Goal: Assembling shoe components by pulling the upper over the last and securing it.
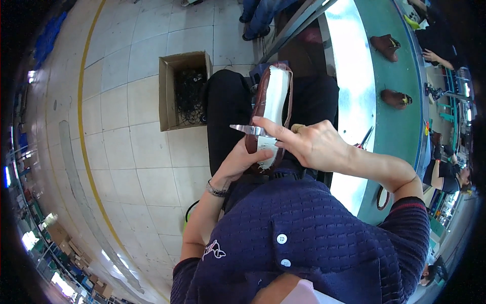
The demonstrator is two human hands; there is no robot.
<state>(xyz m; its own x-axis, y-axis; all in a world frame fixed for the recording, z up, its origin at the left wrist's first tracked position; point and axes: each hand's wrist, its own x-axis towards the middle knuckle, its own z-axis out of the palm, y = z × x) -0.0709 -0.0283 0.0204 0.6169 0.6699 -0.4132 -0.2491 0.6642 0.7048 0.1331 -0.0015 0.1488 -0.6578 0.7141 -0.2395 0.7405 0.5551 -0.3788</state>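
Observation:
A reddish-brown shoe (260, 96) lies bottom up above my lap, its toe pointing away from me. A white surface (277, 91) runs along its underside, rough and torn near the close end. My left hand (243, 158) wraps around the near part of the shoe, thumb pressed on the white surface. Across the shoe, my right hand (316, 144) grips a shiny metal blade (247, 129), whose pointed end sticks out to the left. Its handle is hidden in my fingers. A ring shows on the right hand.
On the left floor stands a cardboard box (166, 96) of black tangled scraps. To the right, a metal ledge (349, 76) borders a green conveyor belt (397, 131) carrying brown shoes (396, 99). A pointed tool (365, 138) lies on the ledge. Another person's legs (266, 15) are ahead.

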